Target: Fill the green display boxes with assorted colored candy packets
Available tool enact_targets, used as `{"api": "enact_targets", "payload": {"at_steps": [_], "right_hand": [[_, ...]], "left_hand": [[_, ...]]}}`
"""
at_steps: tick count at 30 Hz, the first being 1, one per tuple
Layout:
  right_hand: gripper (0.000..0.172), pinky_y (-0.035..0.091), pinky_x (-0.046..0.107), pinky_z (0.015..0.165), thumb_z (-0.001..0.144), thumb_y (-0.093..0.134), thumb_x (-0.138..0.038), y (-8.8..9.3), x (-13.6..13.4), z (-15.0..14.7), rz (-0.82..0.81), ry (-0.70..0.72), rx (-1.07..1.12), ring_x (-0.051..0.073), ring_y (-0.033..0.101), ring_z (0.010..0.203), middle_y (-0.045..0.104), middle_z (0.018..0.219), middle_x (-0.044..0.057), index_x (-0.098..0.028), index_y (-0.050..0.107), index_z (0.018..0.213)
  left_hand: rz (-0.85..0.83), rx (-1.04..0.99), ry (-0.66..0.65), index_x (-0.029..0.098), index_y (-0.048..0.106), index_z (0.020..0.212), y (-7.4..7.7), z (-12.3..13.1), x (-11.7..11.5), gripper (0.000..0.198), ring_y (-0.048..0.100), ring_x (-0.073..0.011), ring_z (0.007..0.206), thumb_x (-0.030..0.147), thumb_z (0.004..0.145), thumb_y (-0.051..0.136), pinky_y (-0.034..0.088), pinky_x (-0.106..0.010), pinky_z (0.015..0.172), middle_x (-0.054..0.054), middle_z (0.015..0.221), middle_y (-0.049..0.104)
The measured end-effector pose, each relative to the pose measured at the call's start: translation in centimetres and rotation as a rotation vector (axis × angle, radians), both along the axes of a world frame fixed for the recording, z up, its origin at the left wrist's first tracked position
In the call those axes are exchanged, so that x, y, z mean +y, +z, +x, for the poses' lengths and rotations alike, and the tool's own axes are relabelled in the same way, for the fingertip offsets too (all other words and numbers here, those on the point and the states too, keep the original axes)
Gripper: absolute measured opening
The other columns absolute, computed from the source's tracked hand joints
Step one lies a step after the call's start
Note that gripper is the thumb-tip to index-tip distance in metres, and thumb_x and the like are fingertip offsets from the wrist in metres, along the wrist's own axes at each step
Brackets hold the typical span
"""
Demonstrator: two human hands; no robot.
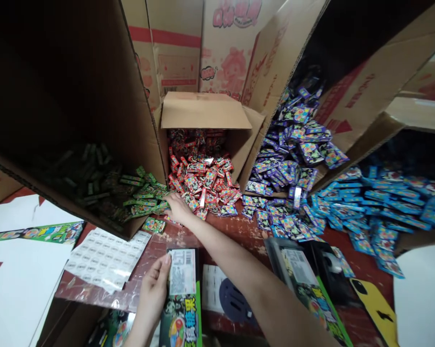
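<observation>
My left hand [155, 284] grips the upper left edge of a flat black and green printed candy box [183, 303], thumb on top. The box has a white label and a picture of colourful candies. My right hand [179, 208] reaches across to the edge of the pile of small green candy packets [141, 200]. Its fingers are bent around a packet there, and the fingertips are partly hidden. Just right of this hand, red candy packets [203, 180] spill from a small carton [206, 111]. One green packet [154, 225] lies apart below the pile.
Tall cartons hold the green packets, purple packets [289, 159] and blue packets [379, 197]. A sticker sheet [107, 260] and white paper [22, 284] lie left. Another printed box [307, 289], a yellow phone case [376, 308] and a dark blue oval object [235, 301] lie right.
</observation>
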State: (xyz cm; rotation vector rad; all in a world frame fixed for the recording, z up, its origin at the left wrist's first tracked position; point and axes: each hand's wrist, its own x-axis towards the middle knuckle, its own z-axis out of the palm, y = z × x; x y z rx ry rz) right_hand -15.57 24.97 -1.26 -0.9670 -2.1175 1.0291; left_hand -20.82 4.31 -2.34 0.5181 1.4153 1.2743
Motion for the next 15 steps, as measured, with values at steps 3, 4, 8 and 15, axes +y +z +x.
{"api": "enact_targets", "payload": {"at_steps": [3, 4, 8, 15], "right_hand": [[0.009, 0.047, 0.039, 0.085, 0.078, 0.058, -0.016, -0.8, -0.7, 1.3, -0.093, 0.0, 0.069, 0.022, 0.06, 0.093, 0.064, 0.091, 0.006, -0.019, 0.052, 0.083], [0.006, 0.048, 0.038, 0.08, 0.081, 0.054, -0.02, -0.9, -1.4, 2.5, -0.206, 0.02, 0.151, 0.021, 0.062, 0.087, 0.064, 0.089, 0.006, -0.019, 0.049, 0.085], [0.015, 0.05, 0.035, 0.07, 0.081, 0.053, -0.026, -0.1, -4.9, 9.3, -0.871, 0.196, 0.637, 0.017, 0.063, 0.071, 0.066, 0.082, 0.006, -0.017, 0.048, 0.092], [0.024, 0.043, 0.021, 0.057, 0.075, 0.07, -0.031, 1.2, -7.9, 16.8, -0.951, -0.104, 0.873, 0.009, 0.056, 0.061, 0.063, 0.077, 0.002, -0.016, 0.056, 0.087]], "left_hand": [[-0.008, -0.023, 0.045, 0.015, 0.068, 0.094, -0.3, -0.5, -0.4, 0.051, 0.068, -0.025, 0.08, 0.058, 0.068, 0.068, 0.052, -0.03, 0.069, -0.007, 0.082, 0.074], [-0.006, -0.026, 0.05, 0.015, 0.068, 0.094, -0.3, -0.5, -0.4, 0.05, 0.068, -0.0249, 0.08, 0.057, 0.068, 0.068, 0.052, -0.03, 0.07, -0.007, 0.082, 0.074], [0.026, -0.03, -0.007, 0.016, 0.066, 0.101, 0.2, 0.9, 0.0, 0.048, 0.068, -0.0233, 0.081, 0.055, 0.072, 0.067, 0.052, -0.029, 0.07, -0.006, 0.088, 0.074], [0.047, 0.011, -0.196, 0.016, 0.066, 0.101, 0.9, 4.8, 0.9, 0.048, 0.067, -0.0208, 0.075, 0.055, 0.073, 0.065, 0.051, -0.025, 0.064, -0.005, 0.083, 0.074]]}}
